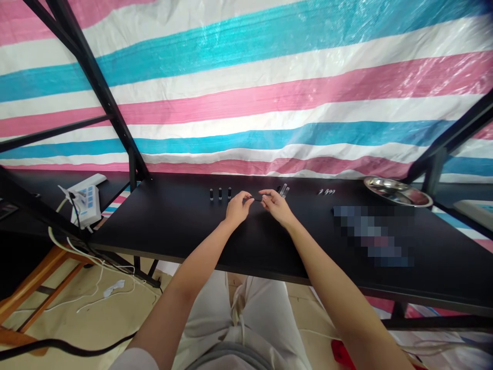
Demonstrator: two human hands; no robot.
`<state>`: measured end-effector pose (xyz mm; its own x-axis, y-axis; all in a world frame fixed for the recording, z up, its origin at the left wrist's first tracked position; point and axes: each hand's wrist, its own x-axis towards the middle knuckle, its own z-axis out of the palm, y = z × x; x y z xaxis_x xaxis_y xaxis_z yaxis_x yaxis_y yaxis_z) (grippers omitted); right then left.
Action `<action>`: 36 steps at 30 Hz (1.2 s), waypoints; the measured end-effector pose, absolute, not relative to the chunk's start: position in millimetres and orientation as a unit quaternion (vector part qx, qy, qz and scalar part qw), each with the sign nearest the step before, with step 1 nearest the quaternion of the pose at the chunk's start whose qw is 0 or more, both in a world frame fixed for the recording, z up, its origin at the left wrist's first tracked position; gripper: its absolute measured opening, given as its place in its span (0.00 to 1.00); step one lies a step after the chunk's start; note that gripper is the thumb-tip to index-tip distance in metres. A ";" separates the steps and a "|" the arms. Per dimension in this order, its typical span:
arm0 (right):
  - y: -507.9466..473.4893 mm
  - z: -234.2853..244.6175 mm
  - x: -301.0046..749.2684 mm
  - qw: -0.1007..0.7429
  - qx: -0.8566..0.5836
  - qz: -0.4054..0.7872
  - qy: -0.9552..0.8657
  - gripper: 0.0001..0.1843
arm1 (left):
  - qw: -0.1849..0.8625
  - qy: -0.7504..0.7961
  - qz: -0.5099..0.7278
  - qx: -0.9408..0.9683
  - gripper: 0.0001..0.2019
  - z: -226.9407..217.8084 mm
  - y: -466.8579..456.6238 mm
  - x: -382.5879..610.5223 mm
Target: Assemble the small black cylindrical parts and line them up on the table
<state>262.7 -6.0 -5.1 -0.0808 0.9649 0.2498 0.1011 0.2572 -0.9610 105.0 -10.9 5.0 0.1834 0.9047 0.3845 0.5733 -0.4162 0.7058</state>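
Over the middle of the black table, my left hand (239,207) and my right hand (276,206) face each other with fingertips pinched. A thin dark stick-like piece (257,199) spans the small gap between them, an end in each hand; its exact kind is too small to make out. Left of my left hand, three small black cylinders (220,193) stand upright in a row. Just behind my right hand lie a few clear tubes (284,190), partly hidden by the fingers.
Several small shiny pieces (326,192) lie farther right, near a round metal tray (398,192). A pixelated patch (372,236) covers something on the right. Black frame posts (111,105) flank the table (162,221); a power strip (87,205) and cables sit at left.
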 end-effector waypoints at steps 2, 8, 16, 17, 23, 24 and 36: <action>-7.1 -3.3 265.3 0.506 -0.440 0.443 -0.595 0.25 | 0.208 0.499 0.382 0.750 0.07 5.5 -12.2 104.9; -10.1 0.0 268.0 0.500 -0.410 0.514 -0.564 0.24 | 0.174 0.503 0.307 0.789 0.12 13.7 -21.9 104.6; -12.0 3.3 263.1 0.486 -0.386 0.539 -0.569 0.24 | 0.189 0.539 0.361 0.737 0.18 10.3 -15.6 108.8; -11.7 2.7 262.9 0.486 -0.389 0.534 -0.572 0.24 | 0.201 0.540 0.375 0.726 0.19 9.3 -14.2 109.0; -9.8 -1.7 265.9 0.479 -0.407 0.469 -0.620 0.23 | 0.271 0.532 0.442 0.670 0.22 10.1 -10.4 104.9; -9.8 -2.0 266.8 0.472 -0.414 0.454 -0.632 0.22 | 0.279 0.534 0.449 0.660 0.23 11.0 -10.4 103.7; -8.2 -7.7 271.7 0.389 -0.482 0.355 -0.701 0.22 | 0.231 0.462 0.443 0.733 0.12 3.9 -12.0 106.9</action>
<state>271.7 -8.2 -7.7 -0.2332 0.9509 0.2036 0.3990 0.2845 -0.8717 106.9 -12.0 3.9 0.1806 0.8816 0.4360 0.4715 -0.4666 0.7483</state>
